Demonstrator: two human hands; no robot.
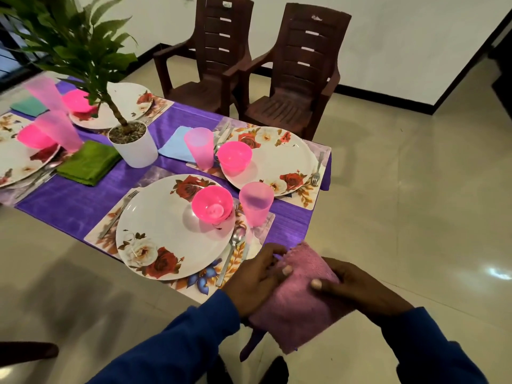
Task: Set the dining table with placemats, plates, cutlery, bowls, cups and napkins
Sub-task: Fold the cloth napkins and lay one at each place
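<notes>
A folded pink napkin [297, 303] hangs just off the table's near right corner, held between both my hands. My left hand [253, 281] grips its left edge and my right hand [357, 286] grips its right edge, thumbs on top. Just left of them lies the nearest setting: a floral plate [163, 234] on a placemat [194, 285], a pink bowl [212, 204] on the plate, a pink cup [255, 203], a fork [119, 213] at the left, a spoon [230, 254] at the right. Behind it is a second plate [277, 162] with bowl [234, 156], cup [199, 151] and blue napkin [174, 144].
A potted plant in a white pot [133, 145] stands mid-table on the purple cloth [69, 206]. Two more settings with a green napkin [88, 162] and a teal napkin [29, 106] lie at the left. Two brown plastic chairs [299, 87] stand beyond the table. Tiled floor surrounds it.
</notes>
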